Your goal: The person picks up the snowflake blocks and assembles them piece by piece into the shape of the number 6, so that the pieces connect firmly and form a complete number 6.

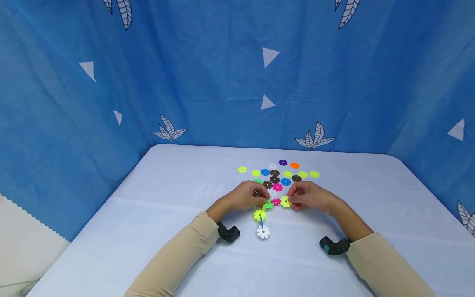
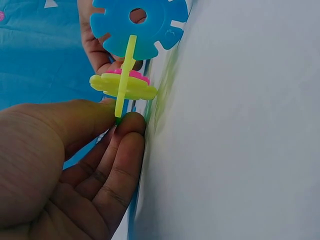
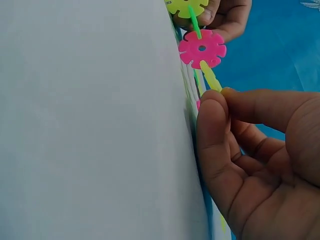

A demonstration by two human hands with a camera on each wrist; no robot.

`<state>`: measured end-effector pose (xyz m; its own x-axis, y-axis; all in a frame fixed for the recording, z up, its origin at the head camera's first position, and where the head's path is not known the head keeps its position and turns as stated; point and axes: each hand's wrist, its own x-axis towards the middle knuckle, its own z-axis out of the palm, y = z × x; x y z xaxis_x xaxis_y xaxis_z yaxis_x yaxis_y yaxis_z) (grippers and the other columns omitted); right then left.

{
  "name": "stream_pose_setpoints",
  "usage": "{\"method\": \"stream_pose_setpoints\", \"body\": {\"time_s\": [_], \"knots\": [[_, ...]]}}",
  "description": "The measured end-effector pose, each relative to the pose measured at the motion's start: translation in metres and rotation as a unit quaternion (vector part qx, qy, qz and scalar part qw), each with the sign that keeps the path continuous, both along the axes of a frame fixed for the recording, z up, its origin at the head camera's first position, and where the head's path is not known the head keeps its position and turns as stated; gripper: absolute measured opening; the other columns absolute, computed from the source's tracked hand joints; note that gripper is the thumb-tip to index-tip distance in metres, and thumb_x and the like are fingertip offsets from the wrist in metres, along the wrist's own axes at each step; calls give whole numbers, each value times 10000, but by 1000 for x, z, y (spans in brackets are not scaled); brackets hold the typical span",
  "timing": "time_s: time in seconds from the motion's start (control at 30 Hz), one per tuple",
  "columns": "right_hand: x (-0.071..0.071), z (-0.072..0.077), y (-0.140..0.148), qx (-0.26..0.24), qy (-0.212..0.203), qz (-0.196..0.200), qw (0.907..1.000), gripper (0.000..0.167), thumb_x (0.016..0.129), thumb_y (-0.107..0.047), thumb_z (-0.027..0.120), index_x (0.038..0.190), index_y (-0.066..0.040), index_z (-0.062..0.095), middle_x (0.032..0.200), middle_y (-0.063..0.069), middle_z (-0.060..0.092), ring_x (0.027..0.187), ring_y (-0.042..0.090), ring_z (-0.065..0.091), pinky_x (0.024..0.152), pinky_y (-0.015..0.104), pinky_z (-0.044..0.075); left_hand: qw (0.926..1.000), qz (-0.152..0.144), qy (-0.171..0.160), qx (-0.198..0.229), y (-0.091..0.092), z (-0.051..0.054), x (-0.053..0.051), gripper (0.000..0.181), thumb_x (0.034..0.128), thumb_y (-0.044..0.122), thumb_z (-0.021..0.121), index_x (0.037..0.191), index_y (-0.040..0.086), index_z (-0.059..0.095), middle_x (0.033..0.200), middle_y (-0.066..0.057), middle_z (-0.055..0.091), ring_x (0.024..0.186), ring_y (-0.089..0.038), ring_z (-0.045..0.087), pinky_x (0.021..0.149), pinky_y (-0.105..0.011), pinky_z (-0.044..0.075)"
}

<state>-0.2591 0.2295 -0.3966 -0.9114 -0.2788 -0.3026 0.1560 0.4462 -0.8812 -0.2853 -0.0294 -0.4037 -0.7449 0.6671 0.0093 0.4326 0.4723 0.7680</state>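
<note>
My left hand (image 1: 248,196) pinches a green notched interlocking disc (image 1: 269,204), mostly hidden by the fingers in the left wrist view. Between finger and thumb, my right hand (image 1: 311,195) holds a yellow notched disc (image 1: 285,201), seen edge-on in the right wrist view. A pink disc (image 3: 202,49) joins the green and yellow ones, slotted edge to edge. From the green disc the chain runs toward the near side through another yellow disc (image 1: 259,215) and a blue disc (image 2: 112,37) to a white disc (image 1: 263,232) at its end.
Beyond the hands, loose discs lie scattered flat on the white table (image 1: 148,231), among them brown (image 1: 274,180), blue (image 1: 285,182), orange (image 1: 295,165), purple (image 1: 283,162) and several yellow ones (image 1: 314,174). A blue curtain (image 1: 222,74) hangs behind the table.
</note>
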Motion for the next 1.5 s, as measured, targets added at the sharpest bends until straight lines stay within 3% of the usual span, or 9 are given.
{"method": "stream_pose_setpoints", "body": {"time_s": [0.27, 0.63, 0.87, 1.23, 1.5], "knots": [[-2, -3, -1, -177, -103, -55, 9998, 178, 965, -112, 698, 1075, -2, 611, 939, 150, 649, 806, 246, 661, 782, 328, 583, 10000, 66, -54, -13, -1, 0, 1, 73, 953, 107, 725, 1013, 136, 753, 923, 82, 676, 867, -113, 601, 777, -235, 523], [0, -2, -3, -107, -97, -80, 9999, 162, 966, -102, 697, 1071, -1, 628, 926, 146, 652, 797, 241, 659, 780, 321, 581, 9999, -123, -3, 73, 1, 0, 1, 84, 959, 111, 716, 1028, 134, 759, 927, 87, 682, 840, -111, 607, 759, -242, 519], [2, -1, -4, -217, -67, -20, 9997, 139, 972, -87, 684, 1059, 5, 626, 920, 147, 653, 787, 241, 658, 780, 325, 582, 9983, -184, -389, 394, 1, -2, 2, 92, 965, 73, 697, 1016, 95, 770, 867, 31, 696, 715, -127, 620, 676, -252, 532], [5, -1, -8, -301, 62, 123, 9995, 136, 957, -41, 691, 1032, 44, 616, 906, 138, 659, 757, 228, 660, 758, 324, 586, 9936, -150, -894, 669, 2, -3, 3, 116, 956, 19, 687, 1030, 52, 770, 830, -4, 695, 655, -126, 582, 644, -233, 504], [7, -1, -11, -197, 167, 85, 9996, 92, 949, -30, 699, 976, 16, 625, 891, 132, 659, 744, 219, 658, 745, 321, 587, 9917, -35, -1032, 773, 3, -4, 4, 123, 954, -1, 681, 1024, 45, 771, 827, -26, 687, 646, -142, 580, 643, -240, 507]]}}
